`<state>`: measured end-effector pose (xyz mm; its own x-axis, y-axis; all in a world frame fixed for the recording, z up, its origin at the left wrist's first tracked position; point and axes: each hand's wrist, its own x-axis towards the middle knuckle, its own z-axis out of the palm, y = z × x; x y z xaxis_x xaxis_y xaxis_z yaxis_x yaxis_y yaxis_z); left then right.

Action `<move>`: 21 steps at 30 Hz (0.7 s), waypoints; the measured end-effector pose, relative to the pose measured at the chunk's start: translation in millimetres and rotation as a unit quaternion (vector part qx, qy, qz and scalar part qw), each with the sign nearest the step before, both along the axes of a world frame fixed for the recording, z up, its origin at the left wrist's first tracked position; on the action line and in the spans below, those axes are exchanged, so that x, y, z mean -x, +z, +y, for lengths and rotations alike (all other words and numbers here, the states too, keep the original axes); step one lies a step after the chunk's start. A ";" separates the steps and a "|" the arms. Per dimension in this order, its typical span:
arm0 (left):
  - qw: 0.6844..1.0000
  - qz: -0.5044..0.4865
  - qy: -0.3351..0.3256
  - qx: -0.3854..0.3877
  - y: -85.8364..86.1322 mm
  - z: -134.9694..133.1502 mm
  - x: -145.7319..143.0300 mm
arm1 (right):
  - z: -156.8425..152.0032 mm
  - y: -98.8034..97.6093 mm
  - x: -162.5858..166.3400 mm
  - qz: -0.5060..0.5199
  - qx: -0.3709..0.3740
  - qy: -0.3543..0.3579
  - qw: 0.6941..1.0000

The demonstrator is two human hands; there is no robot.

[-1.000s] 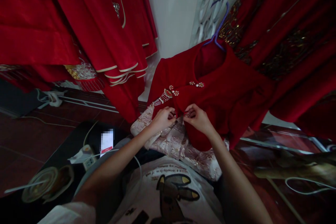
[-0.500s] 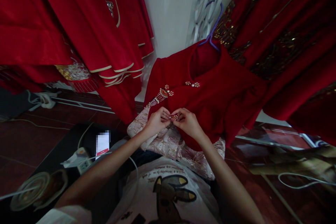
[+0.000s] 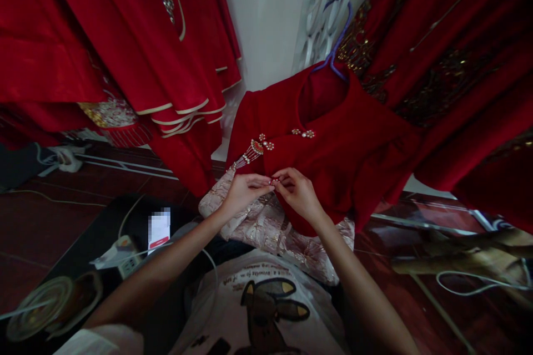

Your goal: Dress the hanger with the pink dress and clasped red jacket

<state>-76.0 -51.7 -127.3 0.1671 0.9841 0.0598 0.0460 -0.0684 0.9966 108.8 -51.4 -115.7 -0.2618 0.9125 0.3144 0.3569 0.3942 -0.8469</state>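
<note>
A red velvet jacket hangs on a purple hanger in front of me, over a pale gold brocade skirt. Its front carries pearl clasps and a fan-shaped tassel brooch. My left hand and my right hand meet at the jacket's front edge. Both pinch a small pearl clasp between their fingertips. The clasp is mostly hidden by my fingers.
More red garments with gold trim hang at the left, and embroidered ones at the right. On the dark floor at the left lie a power strip, a white cable and a lidded cup with a straw. A white wall stands behind.
My hands came closer together until the fingertips met on the clasp. The view has shifted slightly, with the jacket a little further left.
</note>
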 end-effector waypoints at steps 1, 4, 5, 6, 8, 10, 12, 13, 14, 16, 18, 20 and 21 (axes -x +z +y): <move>1.000 0.001 0.007 -0.002 -0.4 -1.0 -1.5 | -0.8 0.6 0.6 0.001 -0.001 -0.002 1.000; 0.999 0.008 0.033 -0.020 -3.1 -2.5 -4.8 | -2.3 1.0 3.0 0.006 -0.003 -0.015 1.000; 0.999 0.012 0.042 -0.025 -4.5 -2.4 -5.5 | -2.4 0.7 3.6 0.008 -0.003 -0.021 1.000; 0.998 0.015 0.047 -0.029 -5.9 -2.1 -5.9 | -2.4 0.3 4.0 0.010 -0.003 -0.026 1.000; 0.998 0.017 0.051 -0.028 -8.5 -1.0 -6.0 | -1.9 -0.5 3.6 0.018 0.002 -0.027 0.999; 0.998 0.013 0.050 -0.025 -10.1 0.3 -5.7 | -1.0 -1.0 2.1 0.026 0.009 -0.021 0.999; 0.999 0.013 0.045 -0.024 -10.7 1.0 -5.2 | 0.0 -1.2 0.3 0.028 0.014 -0.017 0.999; 0.999 0.015 0.041 -0.024 -10.8 1.0 -5.1 | 0.4 -1.2 -0.3 0.027 0.014 -0.016 0.999; 0.999 0.019 0.037 -0.025 -11.0 0.9 -5.0 | 0.9 -1.3 -0.5 0.025 0.014 -0.016 0.999; 0.999 0.025 0.029 -0.028 -11.7 0.9 -5.1 | 1.5 -1.6 0.3 0.019 0.009 -0.016 1.000; 0.999 0.032 0.020 -0.040 -13.0 2.3 -4.6 | 1.8 -2.1 1.8 0.010 0.001 -0.018 1.000; 0.998 0.044 0.005 -0.050 -13.6 6.0 -2.5 | 1.8 -3.0 1.7 -0.019 -0.003 -0.029 0.999; 0.997 0.051 0.002 -0.052 -12.8 8.6 -0.6 | 1.6 -3.5 0.0 -0.050 -0.001 -0.044 0.998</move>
<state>-75.4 -43.0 -140.1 0.1734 0.9742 0.1446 0.1476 -0.1708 0.9742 108.8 -49.8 -119.2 -0.2111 0.9328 0.2921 0.4723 0.3590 -0.8050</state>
